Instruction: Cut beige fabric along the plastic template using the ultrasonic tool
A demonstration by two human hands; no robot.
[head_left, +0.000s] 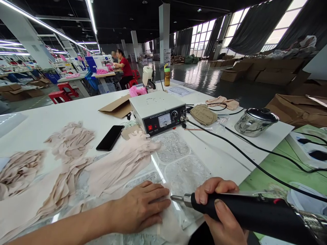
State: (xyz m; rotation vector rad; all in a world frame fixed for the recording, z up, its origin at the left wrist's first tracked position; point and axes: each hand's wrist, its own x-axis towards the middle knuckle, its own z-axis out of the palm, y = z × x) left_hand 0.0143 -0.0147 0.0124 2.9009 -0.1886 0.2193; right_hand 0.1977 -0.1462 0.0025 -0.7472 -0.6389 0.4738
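Observation:
My left hand [141, 206] lies flat, palm down, with its fingers stretched out over a thin pale beige fabric piece [172, 229]. Under the fabric is a clear, scuffed plate [190, 173] on the white table. My right hand [226, 223] is wrapped round the black handle of a corded handheld ultrasonic tool [250, 212]. The tool's pointed metal tip [176, 197] is just beside my left fingertips, at the fabric's edge; whether it touches cannot be told. Beyond my left hand a stack of beige fabric pieces [122, 163] is fanned out.
A control box [159, 102] with a gauge stands mid-table; black cable [230, 143] runs right from it. Nearby are a phone [109, 137], cardboard [116, 106], a lidded metal pot [251, 126], a bottle [167, 76] and more fabric heaps [70, 137]. A person [125, 68] sits sewing beyond.

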